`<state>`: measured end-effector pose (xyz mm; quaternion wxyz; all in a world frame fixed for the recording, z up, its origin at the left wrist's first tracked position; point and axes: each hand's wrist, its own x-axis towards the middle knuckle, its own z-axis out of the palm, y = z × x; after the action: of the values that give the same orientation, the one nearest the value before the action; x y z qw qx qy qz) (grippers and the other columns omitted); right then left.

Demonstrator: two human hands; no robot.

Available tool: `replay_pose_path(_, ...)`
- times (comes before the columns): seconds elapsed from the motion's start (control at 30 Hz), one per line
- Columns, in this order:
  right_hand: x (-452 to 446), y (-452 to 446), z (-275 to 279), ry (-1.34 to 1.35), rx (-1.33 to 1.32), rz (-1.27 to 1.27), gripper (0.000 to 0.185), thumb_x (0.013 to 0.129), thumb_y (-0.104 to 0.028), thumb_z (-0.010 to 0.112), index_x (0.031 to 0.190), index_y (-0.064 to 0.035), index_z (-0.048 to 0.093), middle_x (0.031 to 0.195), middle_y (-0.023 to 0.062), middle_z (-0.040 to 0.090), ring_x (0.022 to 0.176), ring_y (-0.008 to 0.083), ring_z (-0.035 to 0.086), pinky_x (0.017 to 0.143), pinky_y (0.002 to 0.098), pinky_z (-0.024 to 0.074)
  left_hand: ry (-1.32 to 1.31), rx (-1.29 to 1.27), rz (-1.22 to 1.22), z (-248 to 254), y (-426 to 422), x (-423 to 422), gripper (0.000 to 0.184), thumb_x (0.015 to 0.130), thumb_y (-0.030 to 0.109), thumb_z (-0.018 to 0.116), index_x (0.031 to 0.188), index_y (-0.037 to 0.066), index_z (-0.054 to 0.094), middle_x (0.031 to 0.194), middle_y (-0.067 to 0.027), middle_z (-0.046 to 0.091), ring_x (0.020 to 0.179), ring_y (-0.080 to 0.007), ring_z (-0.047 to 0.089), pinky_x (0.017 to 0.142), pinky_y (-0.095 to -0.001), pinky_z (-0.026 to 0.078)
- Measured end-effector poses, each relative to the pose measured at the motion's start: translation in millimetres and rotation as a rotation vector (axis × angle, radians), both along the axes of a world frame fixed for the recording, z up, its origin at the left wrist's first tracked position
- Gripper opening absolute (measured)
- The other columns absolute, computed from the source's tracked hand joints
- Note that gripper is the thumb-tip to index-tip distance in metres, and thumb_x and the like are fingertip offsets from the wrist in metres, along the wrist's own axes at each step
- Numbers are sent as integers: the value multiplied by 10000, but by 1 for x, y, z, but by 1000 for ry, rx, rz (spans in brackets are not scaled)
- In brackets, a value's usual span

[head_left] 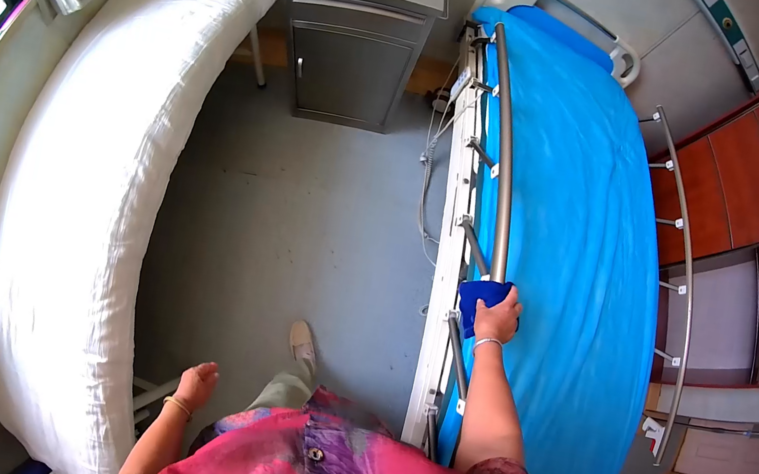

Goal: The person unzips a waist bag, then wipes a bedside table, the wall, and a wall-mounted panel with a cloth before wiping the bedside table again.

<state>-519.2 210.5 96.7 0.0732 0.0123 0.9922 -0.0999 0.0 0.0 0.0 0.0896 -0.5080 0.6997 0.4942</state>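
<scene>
My right hand (499, 317) presses a dark blue cloth (480, 300) around the metal side rail (505, 148) of the bed with the blue sheet (576, 272). Its fingers are closed over the cloth, which hides the piece of rail beneath. Low on the left, my left hand (197, 384) hangs beside my body with its fingers curled in. I see nothing in it, and it touches neither bed.
A white-covered bed (84, 185) stands on the left. Between the beds, a grey metal bedside cabinet (353, 40) is against the wall. Cables (428, 164) hang beside the blue bed. A second rail (688, 271) and wooden cupboards (747, 170) are on the right.
</scene>
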Motion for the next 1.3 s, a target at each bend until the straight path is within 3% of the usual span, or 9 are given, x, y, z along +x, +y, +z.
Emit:
replay_pose_path(0.1,-35,-57,-7,71,-6,-26,721,674,-250,740,1276,-202,346,1158,121,461,1004,353,517,817,441,469,93,-65,68,-22,-71,-35,268,820,118,580,1055,-11,585,957,-90,643,877,-150,594,796,-267,466)
replay_pose_path(0.23,-43,-53,-4,76,62,-29,721,681,-228,736,1282,-201,337,1168,118,452,1010,351,509,816,438,470,61,-102,32,-39,-90,-48,275,785,182,598,1012,26,612,961,-147,639,905,-264,620,800,-319,483)
replay_pose_path(0.53,-132,-131,-6,154,54,39,747,656,-198,751,1276,-186,334,1143,133,460,974,366,523,806,436,477,-94,-628,-836,-73,-148,-105,172,767,173,502,791,56,626,831,-131,637,844,-290,620,690,-382,510)
replay_pose_path(0.63,-181,-172,-7,166,42,63,737,665,-207,745,1275,-183,331,1147,132,456,973,363,523,790,431,485,-247,-514,-858,-40,-162,-155,153,764,154,500,770,58,620,823,-132,632,837,-289,624,668,-379,520)
replay_pose_path(0.7,-215,-202,-3,127,25,68,732,676,-212,739,1277,-183,323,1152,134,452,979,363,520,789,430,486,-217,-409,-866,-97,-171,-144,146,767,152,500,765,61,613,848,-139,631,840,-291,622,683,-386,516)
replay_pose_path(0.77,-244,-226,-2,112,14,69,727,683,-214,734,1278,-185,317,1153,133,451,977,363,520,796,430,485,137,21,-92,-50,-160,-167,202,799,219,510,853,58,619,879,-169,628,858,-332,604,716,-400,500)
replay_pose_path(0.83,-274,-248,-5,87,-6,75,725,687,-217,733,1284,-191,323,1170,144,447,992,372,516,811,431,481,-122,-201,-398,-101,-153,-139,240,774,247,577,919,61,619,869,-153,635,807,-277,620,699,-355,492)
replay_pose_path(1.0,-338,-300,-10,90,-54,97,709,703,-246,719,1295,-178,333,1191,161,447,1005,385,521,813,438,478,-110,156,130,-6,-139,-170,241,765,243,588,920,60,618,865,-148,635,792,-262,616,693,-346,489)
replay_pose_path(1.3,-419,-350,-24,51,-87,111,721,688,-287,728,1287,-187,339,1192,152,450,981,367,547,786,436,487,-30,237,279,55,-186,-220,247,751,237,607,921,59,617,858,-140,634,763,-236,608,681,-331,483)
